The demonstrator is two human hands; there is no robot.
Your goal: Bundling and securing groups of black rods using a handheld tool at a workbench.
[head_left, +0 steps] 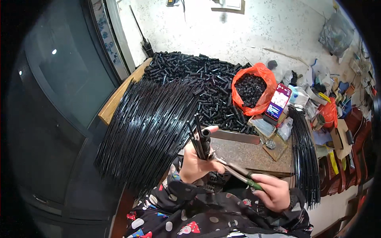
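My left hand [193, 167] is closed around a few thin black rods [196, 146] and a short black tubular fitting [205, 135] with a round open end facing up. In my right hand [274, 193] is a pair of pliers [237, 171] with green on the handles. Its jaws reach the left-hand fingers, at the lower part of the fitting. Whether they grip it cannot be made out. Left of my hands, a wide bundle of long black rods [147, 123] hangs over the table edge. Behind lies a heap of short black tubular fittings [186, 65].
A red plastic bag [266, 71] holds small black rings. Beside it a lit phone [279, 100] leans upright. A metal strip [234, 136] borders the heap. More black rods [304, 154] hang at the right, near cluttered bags and boxes. A dark glass door [67, 67] is at left.
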